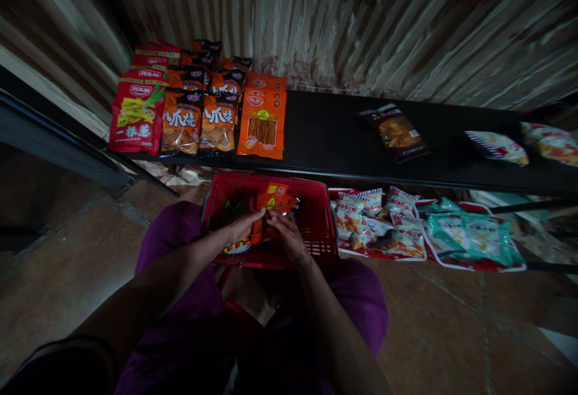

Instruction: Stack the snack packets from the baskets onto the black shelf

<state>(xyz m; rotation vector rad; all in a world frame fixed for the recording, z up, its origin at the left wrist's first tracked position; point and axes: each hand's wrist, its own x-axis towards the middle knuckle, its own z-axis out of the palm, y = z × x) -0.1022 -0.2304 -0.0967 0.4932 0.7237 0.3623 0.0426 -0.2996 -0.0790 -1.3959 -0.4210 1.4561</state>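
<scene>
Both my hands are down inside a red plastic basket (332, 226) between my knees. My left hand (241, 229) reaches in from the left, its fingers closed on an orange snack packet (277, 197). From the right, my right hand (289, 237) meets it with bent fingers at the same packet's lower edge. The fingertips of the two hands nearly touch. Other packets lie under and around them in the basket, dim and partly hidden by my hands.
On the black shelf (316, 136) stand red packets (138, 115), black-and-orange packets (219, 121) and orange packets (262, 121). A brown packet (397, 133) and white packets (499, 147) lie farther right. Below, baskets hold white packets (406, 238) and teal packets (469, 235).
</scene>
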